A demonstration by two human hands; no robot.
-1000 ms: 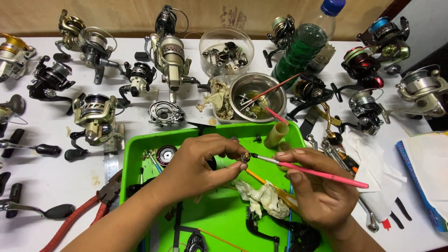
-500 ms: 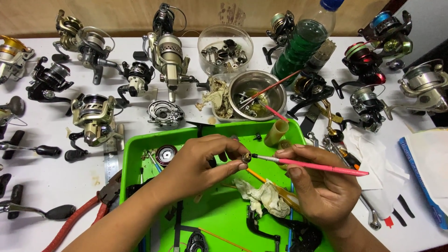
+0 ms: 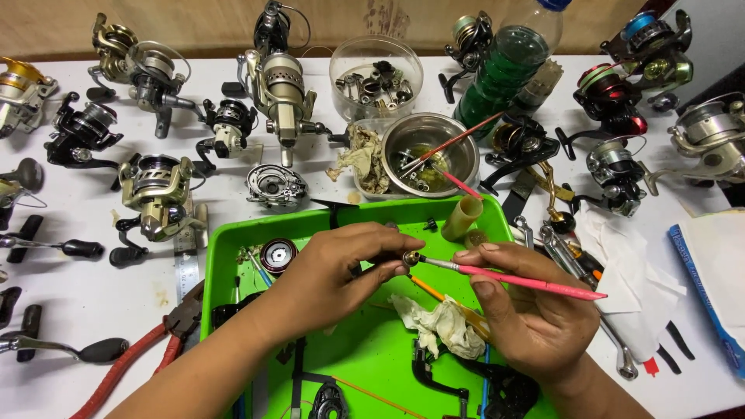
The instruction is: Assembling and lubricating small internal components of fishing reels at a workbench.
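Your left hand (image 3: 334, 271) is curled over the middle of the green tray (image 3: 233, 248), fingers pinched shut on a small metal part (image 3: 410, 258) that pokes out at your fingertips. Your right hand (image 3: 528, 310) is just to the right of it, thumb and fingers closed on a pink brush (image 3: 528, 278), held nearly level with its tip touching that small part. So both hands are gripping, not open at all. A crumpled rag (image 3: 442, 326) lies in the tray right under the brush, nearer to you. Just past the far edge of the tray sits a steel bowl (image 3: 431, 151) with a couple more brushes leaning in it, and a clear tub of bits (image 3: 376, 74) is farther back. Fishing reels (image 3: 155, 194) are spread all over the white table (image 3: 77, 302), and red-handled pliers (image 3: 147, 349) lie on it near the tray's left side.
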